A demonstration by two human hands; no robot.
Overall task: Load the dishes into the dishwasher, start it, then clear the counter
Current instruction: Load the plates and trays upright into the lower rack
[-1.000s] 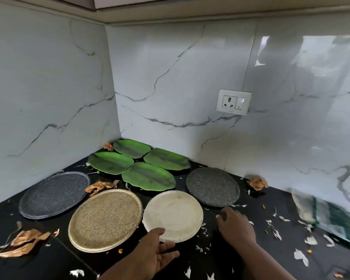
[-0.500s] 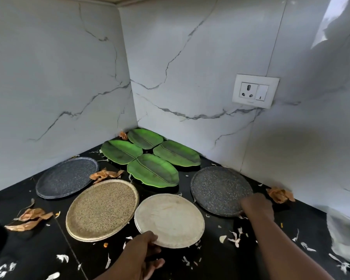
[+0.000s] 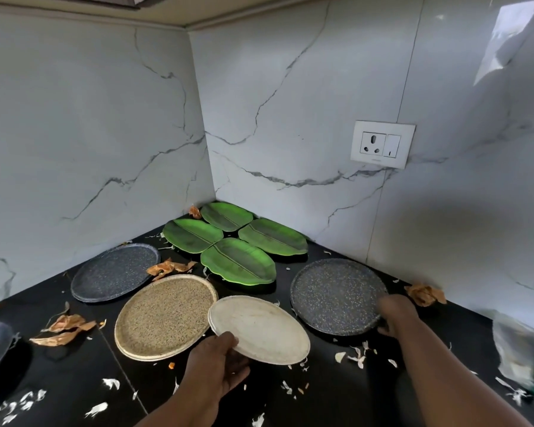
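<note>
Head view: left hand (image 3: 218, 363) pinches the near rim of the cream plate (image 3: 259, 329), tilting it over the tan plate (image 3: 165, 315) on the black counter (image 3: 59, 380). Right hand (image 3: 393, 315) clasps the near right edge of the dark speckled plate (image 3: 336, 292).

We see two white marble walls (image 3: 90, 124) with grey veins meeting in a corner behind the black tabletop (image 3: 74, 374). On the right-hand wall sits a white socket plate (image 3: 382, 144) with a switch beside its three holes. A pale ledge (image 3: 198, 16) runs along the top of the walls. At the far right edge a blurred clear bag (image 3: 521, 346) with something green in it lies on the tabletop; we cannot tell its contents.
</note>
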